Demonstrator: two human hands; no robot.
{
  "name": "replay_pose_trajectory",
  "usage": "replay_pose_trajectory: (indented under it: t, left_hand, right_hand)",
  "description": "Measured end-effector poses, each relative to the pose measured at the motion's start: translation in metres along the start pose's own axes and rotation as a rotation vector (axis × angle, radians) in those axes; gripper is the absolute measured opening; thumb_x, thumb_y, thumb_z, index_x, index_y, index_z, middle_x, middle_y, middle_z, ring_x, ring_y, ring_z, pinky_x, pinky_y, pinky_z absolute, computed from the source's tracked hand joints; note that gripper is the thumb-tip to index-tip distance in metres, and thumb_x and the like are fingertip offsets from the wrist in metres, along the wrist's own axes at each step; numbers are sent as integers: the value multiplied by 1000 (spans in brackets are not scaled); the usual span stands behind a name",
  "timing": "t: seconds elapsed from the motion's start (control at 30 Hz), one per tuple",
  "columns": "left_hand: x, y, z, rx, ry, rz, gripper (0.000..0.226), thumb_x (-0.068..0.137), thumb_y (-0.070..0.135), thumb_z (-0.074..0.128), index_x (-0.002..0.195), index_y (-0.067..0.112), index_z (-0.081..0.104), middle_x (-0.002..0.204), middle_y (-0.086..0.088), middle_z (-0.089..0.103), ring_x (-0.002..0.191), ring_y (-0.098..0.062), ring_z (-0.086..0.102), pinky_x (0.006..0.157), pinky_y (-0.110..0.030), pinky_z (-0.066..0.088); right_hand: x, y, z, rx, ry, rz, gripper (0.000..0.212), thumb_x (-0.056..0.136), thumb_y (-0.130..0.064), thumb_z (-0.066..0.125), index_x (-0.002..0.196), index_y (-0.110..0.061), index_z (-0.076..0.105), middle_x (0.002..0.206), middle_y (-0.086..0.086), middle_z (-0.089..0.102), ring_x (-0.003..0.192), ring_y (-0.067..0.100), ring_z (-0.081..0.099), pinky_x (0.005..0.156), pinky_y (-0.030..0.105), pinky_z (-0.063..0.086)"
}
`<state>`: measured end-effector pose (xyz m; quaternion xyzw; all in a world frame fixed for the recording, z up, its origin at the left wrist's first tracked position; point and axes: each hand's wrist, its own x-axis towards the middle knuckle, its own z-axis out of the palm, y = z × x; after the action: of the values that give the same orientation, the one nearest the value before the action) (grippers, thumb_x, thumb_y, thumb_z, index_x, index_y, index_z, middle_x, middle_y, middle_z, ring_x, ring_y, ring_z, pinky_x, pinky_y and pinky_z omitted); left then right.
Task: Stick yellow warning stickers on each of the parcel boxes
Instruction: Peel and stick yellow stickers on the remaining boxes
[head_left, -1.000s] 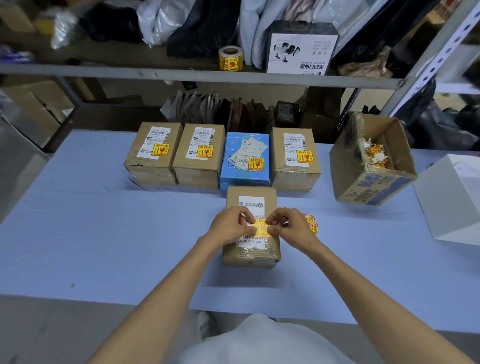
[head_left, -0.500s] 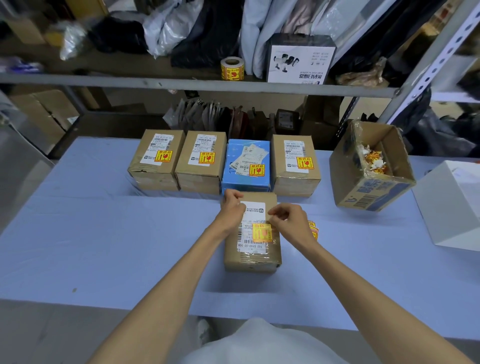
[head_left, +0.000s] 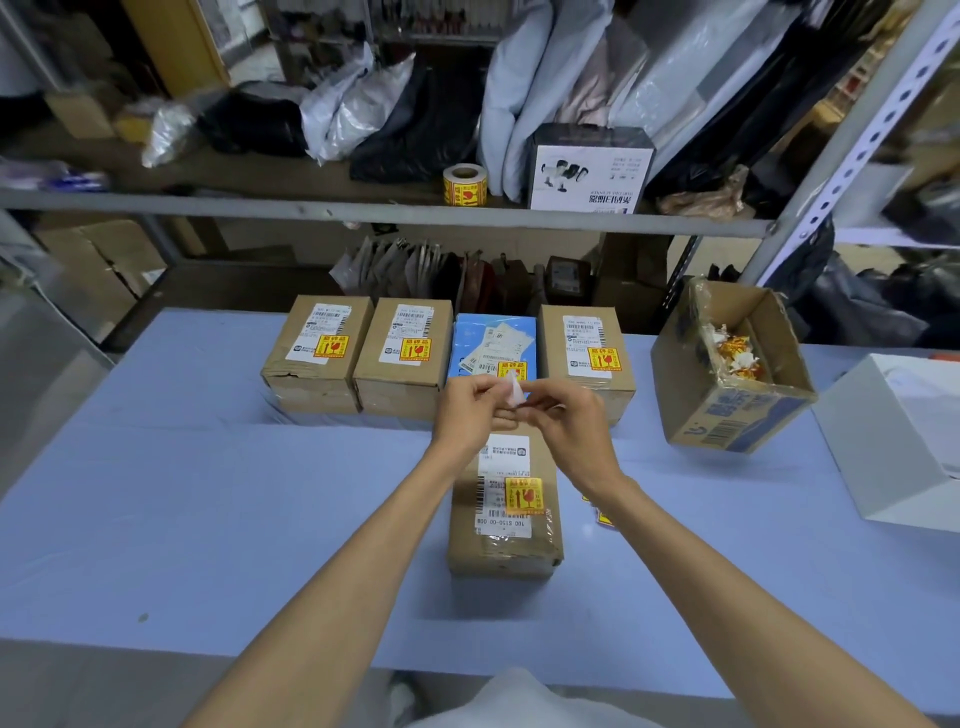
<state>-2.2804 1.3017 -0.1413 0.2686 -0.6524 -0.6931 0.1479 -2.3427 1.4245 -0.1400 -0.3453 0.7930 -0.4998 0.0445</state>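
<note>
On the smooth pale-blue counter (head_left: 182, 493), the nearest brown cardboard parcel (head_left: 504, 540) lies flat, a glossy square yellow sticker (head_left: 524, 494) stuck on its white shipping label. Loose stickers (head_left: 602, 517) peek out beside it under the right forearm. Above the parcel, the left hand (head_left: 467, 410) and right hand (head_left: 563, 423) meet, fingers pinching a small white scrap of backing paper (head_left: 513, 391) between them. Beyond stands a row of four boxes (head_left: 447, 358), three kraft, one blue, each stickered. An open carton (head_left: 732, 369) tilts at right. A sticker roll (head_left: 465, 185) sits on the metal shelf.
</note>
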Motion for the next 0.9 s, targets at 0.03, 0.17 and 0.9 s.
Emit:
replay_pose_trajectory:
  t: [0.03,0.17,0.9]
  left_hand:
    - [0,1,1,16,-20,1,17,95,9,54,92,7,71,79,-16,71,69,-21,72,63,-24,58]
    - [1,1,4,103,-72,16,19,95,9,56,92,11,74,81,-12,73,75,-19,72,69,-25,58]
    - [-8,-7,23,74,-204,4,10,85,2,68,94,-2,68,82,-16,70,74,-19,70,75,-27,59]
  right_hand:
    - [-1,1,-1,-35,7,-25,20,81,-4,71,100,-8,73,84,5,67,73,3,59,68,8,46]
    - [-3,1,-4,-92,49,-23,20,83,-6,71,103,-8,70,90,5,64,74,1,57,67,5,45]
    - [-16,7,-27,139,156,198,9,79,2,69,85,-1,75,72,6,73,66,13,69,63,21,56]
